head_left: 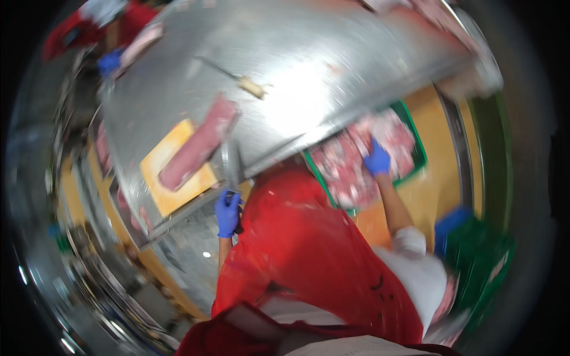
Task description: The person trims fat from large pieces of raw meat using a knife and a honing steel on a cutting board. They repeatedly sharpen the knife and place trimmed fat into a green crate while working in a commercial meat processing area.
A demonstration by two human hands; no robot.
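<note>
Meat scraps (341, 169) fill the green crate (420, 139), which sits just beside the edge of the metal table (148, 83). The person's right hand (377, 160), in a blue glove, is in among them. The left hand (227, 213), gloved in blue too, has its fingers wrapped around the handle of a long knife (230, 163).

The knife looks like the biggest worry. Its blade points away from the body, over the table edge, near the yellow cutting board (193, 191) and the long slab of meat (199, 142). If the person looks only at the crate, the blade could bump the table or nick something. Wet gloves could let the handle slip. Bits of meat could also fall over the crate's rim if too much is scooped up at once.

The right arm reaches forward from a white sleeve, with the hand turned down and the fingers pointing away from the body. It is too blurry to tell if those fingers are pinching a scrap or just resting on the pile. The left arm is mostly hidden by the red apron (297, 219), and its wrist shows below the table edge.
</note>
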